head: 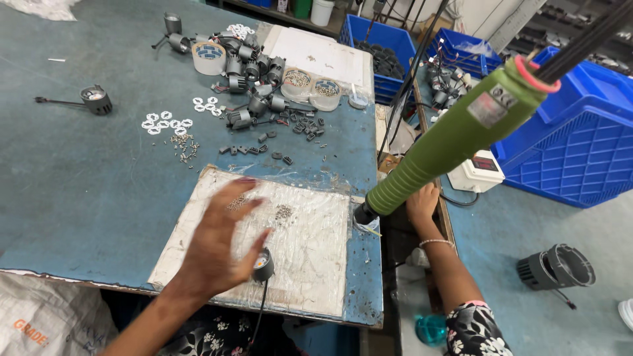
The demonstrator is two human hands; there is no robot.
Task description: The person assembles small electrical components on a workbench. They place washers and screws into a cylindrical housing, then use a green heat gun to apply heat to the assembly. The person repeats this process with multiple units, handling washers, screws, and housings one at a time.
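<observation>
My left hand (pixel 221 240) hovers blurred over a worn white work pad (pixel 310 257) on the blue table (pixel 79 178), fingers spread, holding nothing. Just right of its fingers a small grey lamp housing (pixel 263 265) sits on the pad, its cable running off the table's near edge. A little heap of screws (pixel 283 211) lies on the pad beyond it. My right hand (pixel 422 206) is down in the gap beside the table's right edge, behind a hanging green electric screwdriver (pixel 448 148); I cannot see whether it grips anything.
Several grey housings (pixel 247 66), a tape roll (pixel 209 58), white rings (pixel 165 122), screws (pixel 184 146) and two small tubs (pixel 311 84) lie at the back. Blue crates (pixel 573 145) stand right. A white control box (pixel 476 173) and a grey housing (pixel 554 267) sit lower right.
</observation>
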